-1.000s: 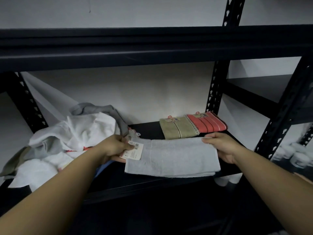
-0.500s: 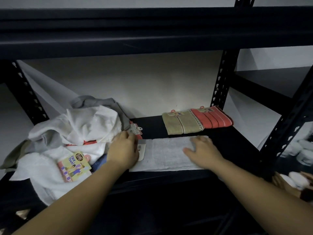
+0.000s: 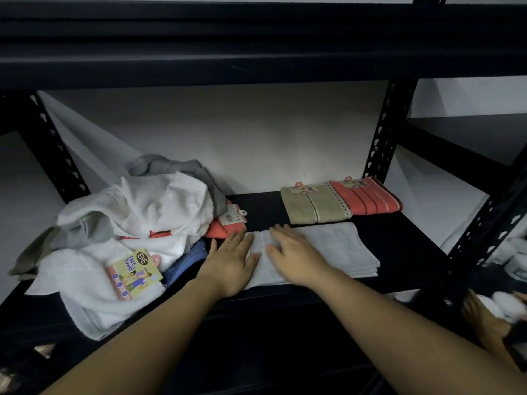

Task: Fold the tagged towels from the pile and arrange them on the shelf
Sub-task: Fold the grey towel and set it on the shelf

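I had both hands flat on the folded grey towel [image 3: 328, 249], which lay on the black shelf [image 3: 399, 240] near its front edge. My left hand [image 3: 231, 259] rested on the towel's left end with fingers straight and spread, gripping nothing. My right hand [image 3: 293, 253] lay just beside it, palm down on the cloth, fingers extended toward the back of the shelf; it too was open and only pressing. The two hands were close together, almost touching, and the right part of the towel stayed uncovered, its stacked layers showing at the front right corner.

Behind the grey towel, toward the wall, I saw two folded towels side by side: an olive towel [image 3: 310, 206] and a coral towel [image 3: 368, 198] touching it on the right, each with a card tag at its rear edge.

To the left sat the pile [image 3: 137, 220] of unfolded towels, mostly white cloth with grey fabric on top, a bit of coral and some blue poking out beside my left hand. A "Face Towel" card label [image 3: 134, 273] lay on the white cloth at the front of the pile, and a small barcode tag [image 3: 232, 216] stuck out at the pile's right edge.
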